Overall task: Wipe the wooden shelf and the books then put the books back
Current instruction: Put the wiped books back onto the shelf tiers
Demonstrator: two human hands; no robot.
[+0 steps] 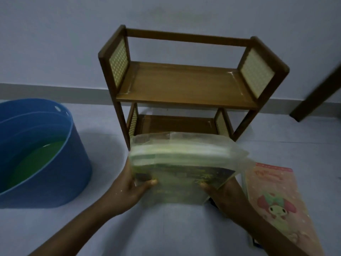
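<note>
A small two-tier wooden shelf [186, 85] with dotted yellow side panels stands on the floor against the wall; both tiers are bare. Just in front of its lower tier, both hands hold up a stack of books in clear plastic covers [182, 163], greenish with a dark front cover. My left hand [132, 189] grips the stack's left side, thumb on the cover. My right hand [221, 193] grips its right side. A pink book with a cartoon figure [276, 200] lies flat on the floor to the right.
A blue plastic tub [42, 145] with greenish water in it sits on the floor at the left. A dark wooden leg or door edge [317, 85] slants down at the far right. The floor is pale tile, with a skirting along the wall.
</note>
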